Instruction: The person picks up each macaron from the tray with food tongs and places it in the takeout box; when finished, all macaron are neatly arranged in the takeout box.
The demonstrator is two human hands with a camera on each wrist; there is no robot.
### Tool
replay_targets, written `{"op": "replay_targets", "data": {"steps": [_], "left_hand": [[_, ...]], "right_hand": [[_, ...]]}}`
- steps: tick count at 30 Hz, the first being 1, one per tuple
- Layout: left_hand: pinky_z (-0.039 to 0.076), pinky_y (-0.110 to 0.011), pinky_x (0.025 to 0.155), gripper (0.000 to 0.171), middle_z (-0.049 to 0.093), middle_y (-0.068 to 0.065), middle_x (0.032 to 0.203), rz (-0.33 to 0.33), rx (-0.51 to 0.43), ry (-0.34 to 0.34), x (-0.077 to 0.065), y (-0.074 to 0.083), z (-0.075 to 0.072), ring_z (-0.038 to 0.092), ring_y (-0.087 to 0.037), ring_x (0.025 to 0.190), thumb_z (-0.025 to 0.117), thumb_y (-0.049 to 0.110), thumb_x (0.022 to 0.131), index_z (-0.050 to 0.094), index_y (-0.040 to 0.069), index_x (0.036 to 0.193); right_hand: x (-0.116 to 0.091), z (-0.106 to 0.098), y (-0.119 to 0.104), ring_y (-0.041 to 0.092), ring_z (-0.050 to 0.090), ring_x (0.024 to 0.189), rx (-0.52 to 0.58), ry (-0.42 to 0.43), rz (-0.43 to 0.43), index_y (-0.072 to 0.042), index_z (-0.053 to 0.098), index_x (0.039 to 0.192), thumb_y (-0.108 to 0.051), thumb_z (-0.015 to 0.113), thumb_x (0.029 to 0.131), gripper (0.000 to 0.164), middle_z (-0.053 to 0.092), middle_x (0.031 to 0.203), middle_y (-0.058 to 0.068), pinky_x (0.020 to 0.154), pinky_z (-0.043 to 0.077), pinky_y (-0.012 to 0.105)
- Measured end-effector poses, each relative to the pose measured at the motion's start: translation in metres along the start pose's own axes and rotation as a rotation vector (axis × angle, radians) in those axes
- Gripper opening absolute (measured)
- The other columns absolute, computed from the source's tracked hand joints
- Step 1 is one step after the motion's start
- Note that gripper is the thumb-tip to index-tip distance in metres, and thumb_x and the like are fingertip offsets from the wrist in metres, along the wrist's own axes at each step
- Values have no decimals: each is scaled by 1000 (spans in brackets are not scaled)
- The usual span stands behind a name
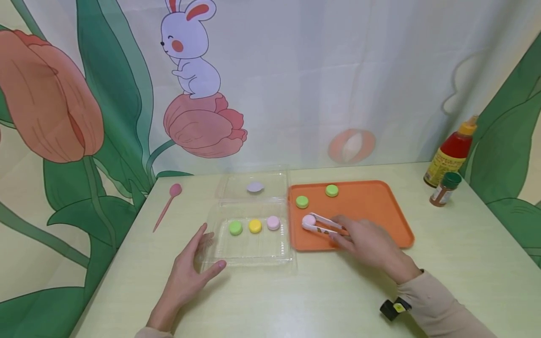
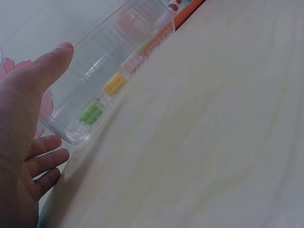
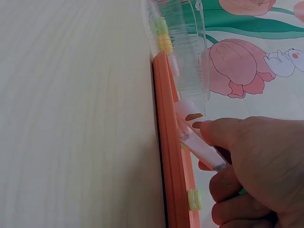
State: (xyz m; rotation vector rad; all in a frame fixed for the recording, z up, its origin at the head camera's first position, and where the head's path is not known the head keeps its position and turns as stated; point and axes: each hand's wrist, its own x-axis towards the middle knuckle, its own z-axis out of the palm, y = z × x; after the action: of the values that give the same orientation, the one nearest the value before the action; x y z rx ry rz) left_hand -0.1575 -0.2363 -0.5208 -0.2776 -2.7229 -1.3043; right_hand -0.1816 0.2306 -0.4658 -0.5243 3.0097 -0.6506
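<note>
Head view, pink macaron [image 1: 309, 219]: sits between the tips of the tongs [image 1: 320, 229], at the left part of the orange tray [image 1: 363, 202]; whether it is raised or resting on the tray I cannot tell.
Right hand [image 1: 372, 239]: its grip is closed around the tongs, which point left.
Squeeze: the macaron looks smooth and rounded, so a weak or lopsided pinch could let it shoot out; too much force might crack it, if it is brittle.
Green macarons on tray [image 1: 302, 202]: two lie behind the tongs; a sideways sweep of the tips could knock the nearer one.
Clear container [image 1: 249, 247]: just left of the tray, lid laid back, with a green macaron [image 1: 235, 227], a yellow macaron [image 1: 255, 226] and a second pink macaron [image 1: 273, 222] in a row.
Container wall: tongs carried too low could catch it and, the plastic looking light, shove the container or jolt that row.
Left hand [image 1: 186, 274]: fingers spread beside the container's left edge, grip holding nothing; contact is unclear, but a careless nudge could shift the container.
Desk [image 1: 338, 300]: a pink spoon [image 1: 175, 190] lies far left; a sauce bottle [image 1: 450, 157] and spice jar [image 1: 445, 190] stand back right, apparently too far off to interfere.
</note>
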Motion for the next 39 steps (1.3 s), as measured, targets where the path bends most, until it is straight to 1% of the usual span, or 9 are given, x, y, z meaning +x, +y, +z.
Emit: {"op": "replay_targets", "data": {"steps": [5, 11, 16, 20, 25, 28, 32, 36, 39], "left_hand": [[33, -60, 129, 109, 60, -4, 163, 2, -3, -1, 0, 1, 0, 52, -30, 154, 92, 44, 93, 27, 27, 178], [33, -55, 129, 109, 60, -2, 163, 2, 11, 0, 0, 2, -1, 52, -27, 154, 92, 44, 93, 28, 27, 178], [32, -59, 129, 109, 60, -4, 163, 1, -2, -2, 1, 2, -1, 51, -30, 155, 93, 43, 92, 28, 27, 178], [31, -61, 130, 109, 60, -5, 163, -3, -4, -6, 0, 2, -1, 50, -32, 156, 93, 43, 93, 27, 28, 178], [31, -61, 130, 109, 60, -5, 163, -6, -7, -6, 0, 2, 0, 50, -31, 155, 93, 44, 92, 28, 28, 178], [31, -60, 130, 109, 60, -4, 163, -5, -8, -6, 0, 2, -1, 50, -31, 155, 93, 43, 92, 27, 28, 178], [31, -61, 130, 110, 60, -4, 163, -1, -12, -5, 1, 2, -1, 50, -31, 155, 93, 42, 92, 27, 27, 178], [32, -59, 130, 110, 60, -3, 163, -2, -7, -5, 0, 2, 0, 51, -29, 155, 93, 44, 92, 27, 28, 178], [32, -59, 129, 110, 60, -2, 163, -6, -7, -6, 0, 2, -1, 52, -28, 154, 93, 44, 92, 27, 28, 179]], "right_hand": [[-1, -2, -1, 12, 45, 55, -25, 54, 0, -8, 69, 140, -33, 75, 109, 40, 52, 65, -6, 50, 33, 29], [-2, -9, -5, 10, 40, 47, -49, 142, -33, -7, 69, 136, -30, 77, 108, 38, 45, 59, -7, 45, 30, 27], [1, -17, -9, 8, 36, 45, -50, 191, -77, -8, 67, 137, -31, 76, 109, 38, 43, 57, -8, 44, 28, 26], [3, -24, -16, 8, 37, 46, -32, 200, -102, -8, 66, 140, -35, 74, 110, 41, 47, 58, -9, 44, 29, 26], [10, -29, -32, 7, 46, 49, -27, 191, -127, -9, 66, 140, -38, 74, 109, 43, 58, 64, -10, 44, 36, 28], [16, -29, -44, 7, 44, 48, -38, 195, -144, -12, 68, 136, -40, 74, 109, 39, 56, 63, -11, 44, 36, 28], [24, -26, -62, 8, 39, 46, -43, 206, -185, -16, 68, 136, -41, 74, 108, 38, 51, 60, -12, 43, 34, 28], [31, -22, -81, 5, 41, 45, -26, 213, -251, -14, 68, 133, -41, 75, 108, 37, 53, 60, -13, 42, 33, 26], [36, -18, -94, 2, 40, 45, -5, 208, -295, -13, 69, 134, -41, 75, 108, 39, 54, 60, -14, 42, 30, 24]]}}
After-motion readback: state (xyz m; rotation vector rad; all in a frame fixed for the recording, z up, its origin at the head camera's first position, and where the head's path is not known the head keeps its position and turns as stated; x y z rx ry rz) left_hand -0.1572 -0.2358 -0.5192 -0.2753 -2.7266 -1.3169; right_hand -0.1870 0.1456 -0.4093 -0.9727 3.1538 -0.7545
